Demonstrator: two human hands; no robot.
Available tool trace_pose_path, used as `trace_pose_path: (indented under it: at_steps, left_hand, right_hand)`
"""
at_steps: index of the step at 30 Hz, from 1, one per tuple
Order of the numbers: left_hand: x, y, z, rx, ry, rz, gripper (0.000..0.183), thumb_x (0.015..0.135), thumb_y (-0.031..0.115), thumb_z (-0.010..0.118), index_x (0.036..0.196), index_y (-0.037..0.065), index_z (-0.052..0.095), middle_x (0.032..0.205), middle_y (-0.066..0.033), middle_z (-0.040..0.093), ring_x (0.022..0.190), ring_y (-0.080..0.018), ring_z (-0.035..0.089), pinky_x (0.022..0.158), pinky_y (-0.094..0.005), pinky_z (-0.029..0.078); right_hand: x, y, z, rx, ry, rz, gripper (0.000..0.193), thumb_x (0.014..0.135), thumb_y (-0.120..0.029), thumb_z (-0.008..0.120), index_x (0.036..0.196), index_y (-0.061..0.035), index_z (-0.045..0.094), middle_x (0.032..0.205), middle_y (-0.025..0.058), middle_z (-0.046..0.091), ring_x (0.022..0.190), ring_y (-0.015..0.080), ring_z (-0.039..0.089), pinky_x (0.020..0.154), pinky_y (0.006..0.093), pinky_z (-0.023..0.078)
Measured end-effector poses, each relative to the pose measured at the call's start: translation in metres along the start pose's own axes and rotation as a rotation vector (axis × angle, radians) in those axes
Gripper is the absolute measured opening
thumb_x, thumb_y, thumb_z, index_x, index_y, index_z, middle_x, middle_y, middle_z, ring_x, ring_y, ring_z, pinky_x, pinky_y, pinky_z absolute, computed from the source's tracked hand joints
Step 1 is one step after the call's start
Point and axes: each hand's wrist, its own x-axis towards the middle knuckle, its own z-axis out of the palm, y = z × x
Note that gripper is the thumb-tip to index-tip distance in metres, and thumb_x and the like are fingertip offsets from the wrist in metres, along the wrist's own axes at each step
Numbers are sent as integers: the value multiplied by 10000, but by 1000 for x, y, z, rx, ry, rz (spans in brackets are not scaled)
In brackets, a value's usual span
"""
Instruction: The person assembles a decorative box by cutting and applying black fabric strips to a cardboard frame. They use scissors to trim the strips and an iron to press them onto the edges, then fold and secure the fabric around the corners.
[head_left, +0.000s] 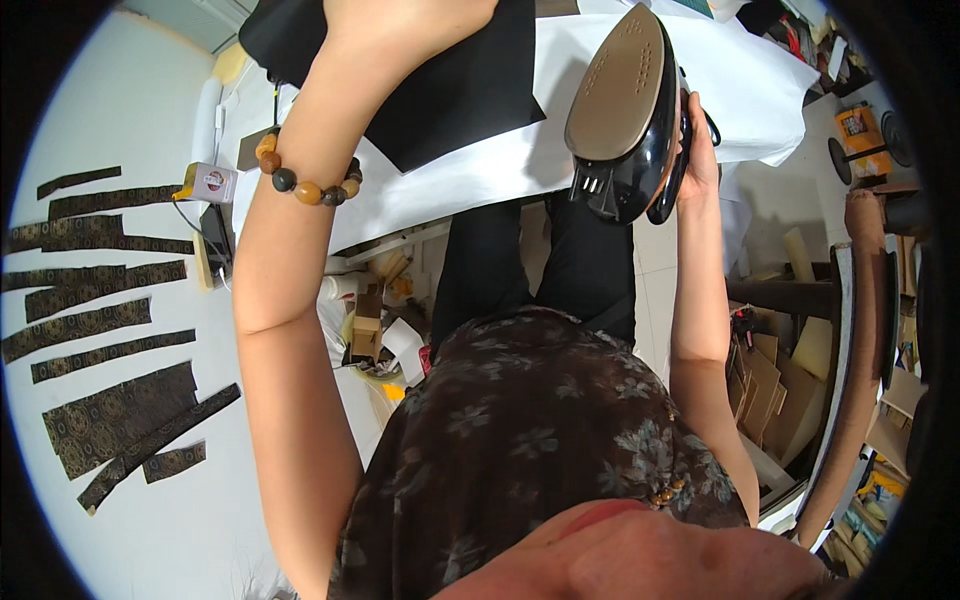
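"What's furthest left?"
"Dark patterned fabric strips (125,410) on a white surface (215,530), then a beaded bracelet (308,192) on the left wrist."
"And the left hand (408,25)?"
"At the far side, in front of the black cloth (450,110). Its fingers are out of view, so I can't tell if it's open or closed."
"Where's that cloth?"
"On the white sheet (745,80), one corner pointing near."
"Further right?"
"A clothes iron (618,100), tip pointing far, soleplate facing up. The right hand (702,160) grips it from its right side."
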Motion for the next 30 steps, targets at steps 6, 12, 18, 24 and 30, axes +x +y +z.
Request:
trace_pose_path:
  at_steps: [6, 12, 18, 24, 30]
  left_hand:
    - [1, -2, 0, 9, 1, 9, 707, 692, 384, 806, 1214, -29, 567, 1204, -188, 624, 1111, -327, 604, 933, -394, 488]
    - [1, -3, 7, 23, 42, -6, 692, 682, 372, 810, 1198, -32, 586, 1197, -187, 630, 1113, -328, 605, 937, -396, 485]
    - [2, -2, 5, 7, 34, -25, 696, 666, 349, 816, 1202, -35, 591, 1210, -201, 624, 1127, -340, 598, 955, -403, 477]
    - [6, 2, 1, -12, 17, -3, 703, 646, 323, 831, 1202, -35, 593, 1195, -221, 628, 1128, -357, 599, 963, -411, 476]
    - [5, -2, -1, -48, 33, 42, 680, 645, 273, 836, 1199, -34, 591, 1178, -221, 634, 1103, -367, 609, 958, -420, 480]
  right_hand:
    - [1, 24, 10, -381, 66, -105, 339, 965, -429, 590, 961, -103, 498, 602, -3, 475, 466, 102, 449, 471, 256, 422]
    - [23, 22, 39, -614, 40, -73, 327, 950, -411, 625, 911, -117, 488, 610, 0, 503, 484, 95, 479, 477, 251, 432]
    - [19, 13, 58, -714, -6, -129, 313, 967, -396, 600, 886, -116, 488, 599, -3, 495, 482, 98, 485, 469, 246, 437]
    - [39, -10, 74, -842, -82, -218, 279, 978, -348, 594, 875, -105, 502, 600, -3, 497, 487, 93, 487, 479, 241, 438]
    - [31, -6, 81, -816, -192, -353, 253, 971, -285, 601, 923, -49, 523, 582, 20, 495, 455, 97, 474, 461, 255, 441]
